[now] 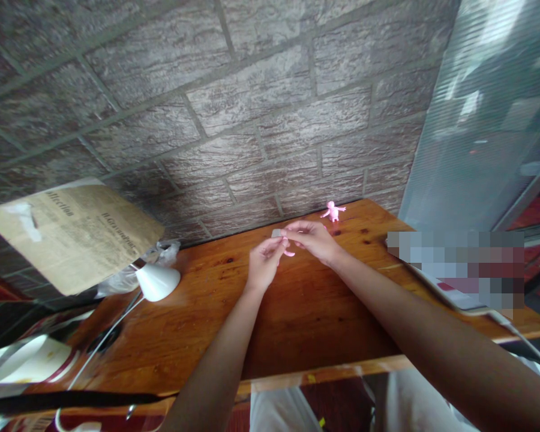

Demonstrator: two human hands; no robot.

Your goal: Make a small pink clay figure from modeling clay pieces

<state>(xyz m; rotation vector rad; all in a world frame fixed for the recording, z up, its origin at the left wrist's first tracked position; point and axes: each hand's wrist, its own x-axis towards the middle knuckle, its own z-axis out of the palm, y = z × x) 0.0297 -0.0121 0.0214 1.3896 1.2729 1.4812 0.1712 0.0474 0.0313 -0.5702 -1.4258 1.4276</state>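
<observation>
Both my hands meet above the far middle of a wooden table (297, 312). My left hand (263, 261) is closed, pinching a small grey strip (276, 233) at its fingertips. My right hand (312, 237) is closed in a pinch right beside it, and a small pink piece (289, 252) pokes out below where the fingers meet. I cannot tell which hand carries the pink piece. A small pink figure (333, 210) stands on the table against the wall, just beyond my right hand.
A white desk lamp (157, 282) with a thin arm leans over the table's left side, next to crumpled clear plastic (164, 252). A yellowed newspaper sheet (72, 234) hangs on the brick wall. A laptop (459, 294) with a white cable lies at the right.
</observation>
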